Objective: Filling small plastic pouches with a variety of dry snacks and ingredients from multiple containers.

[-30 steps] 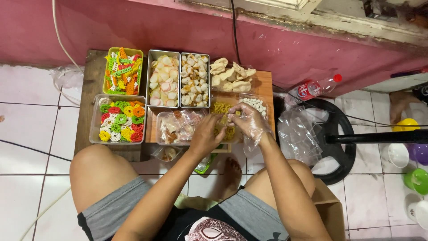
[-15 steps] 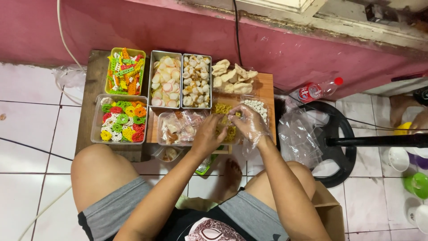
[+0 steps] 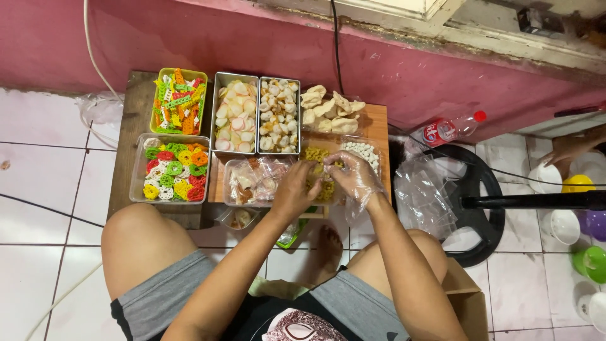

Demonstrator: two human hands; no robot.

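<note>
Left hand [image 3: 292, 192]: unmoved since the earlier frame, fingers curled, pinching yellow crackers [image 3: 320, 172]. Right hand [image 3: 353, 175], in clear plastic glove: likewise pinching them. Crackers: in a container mid-surface [image 3: 374, 121]; orientation indiscernible. Far right, another person's hand [image 3: 568, 149] has newly appeared.

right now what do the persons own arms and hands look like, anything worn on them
Both arms are bare, with no sleeves, watch or jewellery in view. The right hand wears a thin, clear, crinkly plastic glove, loose at the wrist. The left hand is ungloved.
</note>
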